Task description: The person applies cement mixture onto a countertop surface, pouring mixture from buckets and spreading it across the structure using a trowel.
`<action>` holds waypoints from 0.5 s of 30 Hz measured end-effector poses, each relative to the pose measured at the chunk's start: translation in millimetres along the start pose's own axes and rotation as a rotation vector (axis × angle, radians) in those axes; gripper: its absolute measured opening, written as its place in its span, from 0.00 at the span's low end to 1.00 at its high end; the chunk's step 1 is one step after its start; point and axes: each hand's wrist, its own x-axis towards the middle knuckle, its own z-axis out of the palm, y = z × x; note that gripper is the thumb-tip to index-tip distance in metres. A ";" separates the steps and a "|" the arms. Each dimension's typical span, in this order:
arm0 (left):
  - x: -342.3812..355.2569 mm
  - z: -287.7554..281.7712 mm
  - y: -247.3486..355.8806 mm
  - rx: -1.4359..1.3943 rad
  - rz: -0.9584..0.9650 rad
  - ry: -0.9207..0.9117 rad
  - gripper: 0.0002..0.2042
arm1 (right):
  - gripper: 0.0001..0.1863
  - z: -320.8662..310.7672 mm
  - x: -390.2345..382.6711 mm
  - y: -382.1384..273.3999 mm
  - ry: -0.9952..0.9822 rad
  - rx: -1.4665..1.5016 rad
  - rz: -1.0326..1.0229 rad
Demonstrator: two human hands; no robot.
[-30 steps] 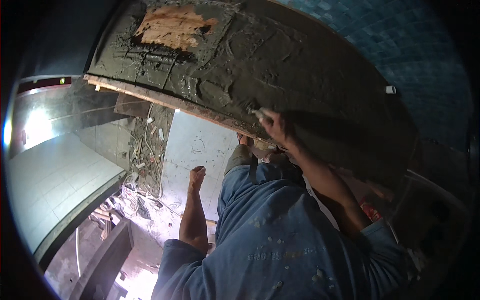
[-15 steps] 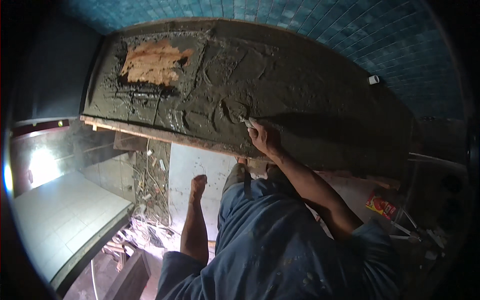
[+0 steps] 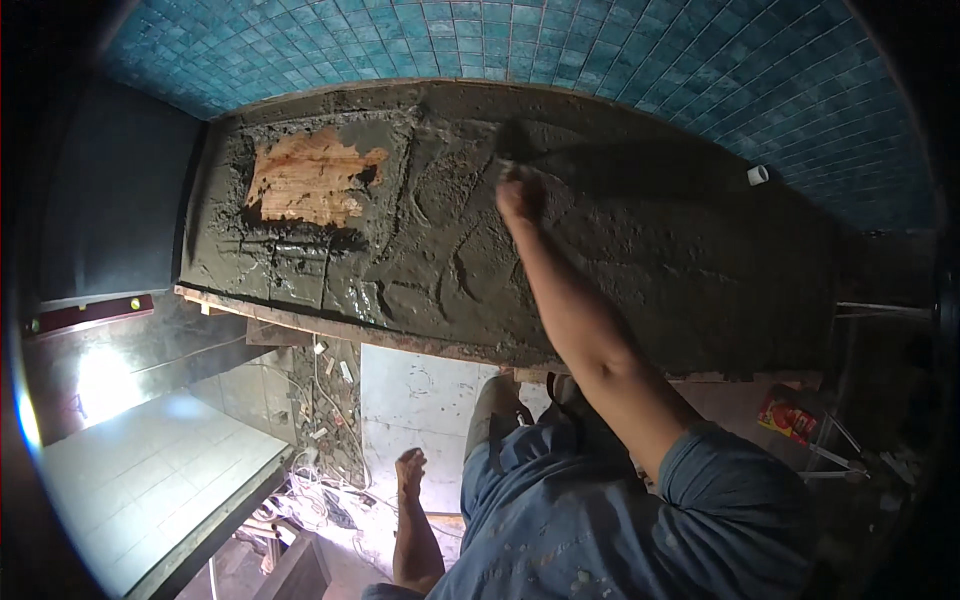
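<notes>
My right hand (image 3: 522,196) is closed round the handle of a trowel (image 3: 513,143), whose dark blade lies on the wet grey mortar (image 3: 620,245) near the far side of the slab. The blade is blurred and shaded, so its outline is hard to make out. Ridges and scraped curves mark the mortar left of my forearm. At the slab's left end a bare wooden board (image 3: 308,178) shows through a rectangular gap with smeared edges. Low beside my body, over the pale floor, hangs my left hand (image 3: 410,472), its fingers curled with nothing visible in them.
A blue tiled wall (image 3: 450,40) rises behind the slab, with a white pipe stub (image 3: 758,176) at right. Wooden edging (image 3: 260,318) runs along the near side. A red level (image 3: 95,314), loose cables (image 3: 310,500) and a red packet (image 3: 786,415) lie around.
My right hand has moved the trowel away from me, from the slab's near-middle to its far side, with the arm stretched out. The view has shifted, and my left hand stays low.
</notes>
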 end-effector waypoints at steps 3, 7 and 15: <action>-22.5 -17.8 -36.2 -0.057 -0.116 0.062 0.24 | 0.15 27.2 -62.3 -69.3 -0.396 -0.057 -0.301; -23.6 -2.8 -14.4 -0.058 -0.106 0.066 0.23 | 0.18 41.2 -64.6 -42.6 -0.348 -0.218 -0.649; -18.4 23.0 16.5 -0.125 -0.063 -0.001 0.26 | 0.17 12.0 -25.1 -13.7 0.020 -0.028 -0.047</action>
